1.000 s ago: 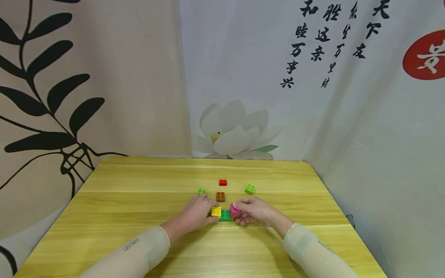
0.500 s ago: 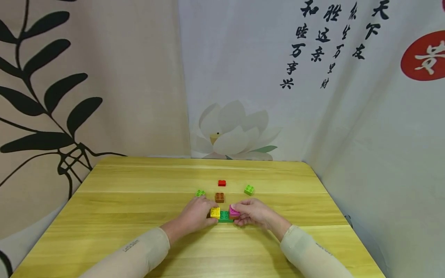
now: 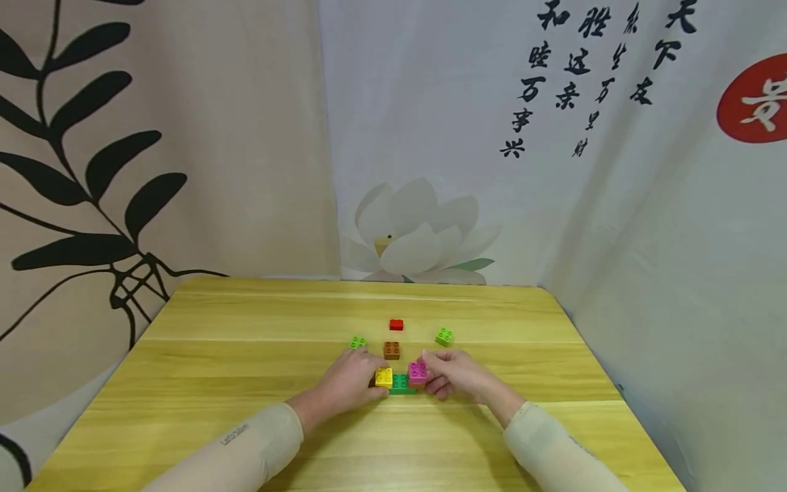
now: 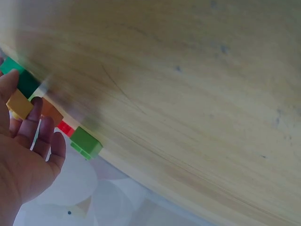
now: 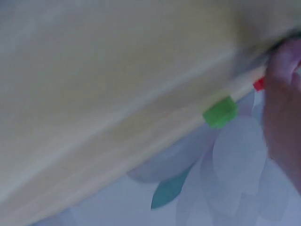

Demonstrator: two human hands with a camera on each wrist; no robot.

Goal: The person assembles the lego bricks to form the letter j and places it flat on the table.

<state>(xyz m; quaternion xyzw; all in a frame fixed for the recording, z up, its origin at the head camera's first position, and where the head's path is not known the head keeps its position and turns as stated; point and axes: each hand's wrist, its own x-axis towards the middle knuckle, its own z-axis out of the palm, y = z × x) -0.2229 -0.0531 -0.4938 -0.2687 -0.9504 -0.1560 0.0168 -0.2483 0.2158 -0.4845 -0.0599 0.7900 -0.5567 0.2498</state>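
Observation:
At the near middle of the table, a green brick (image 3: 402, 384) carries a yellow brick (image 3: 384, 377) on its left. A pink brick (image 3: 417, 370), studs up, sits on its right end, with a strip of brown brick showing beneath. My left hand (image 3: 349, 380) holds the yellow brick between thumb and fingers; the left wrist view shows this yellow brick (image 4: 19, 104) in the same grip. My right hand (image 3: 458, 376) is at the pink brick's right side, its loosely bent fingertips right at the back corner. In the right wrist view this hand (image 5: 284, 89) is blurred and cut off.
Behind the build lies a brown brick (image 3: 391, 350), with a red brick (image 3: 396, 324) farther back. One lime brick (image 3: 444, 336) is at the back right. Another lime brick (image 3: 358, 342) is partly hidden behind the left hand. A printed curtain (image 3: 418, 137) hangs beyond the table's far edge.
My right thumb and fingers have slid right, off the top of the pink brick, so its studs now show. The left hand keeps its hold on the yellow brick. The view shifted slightly.

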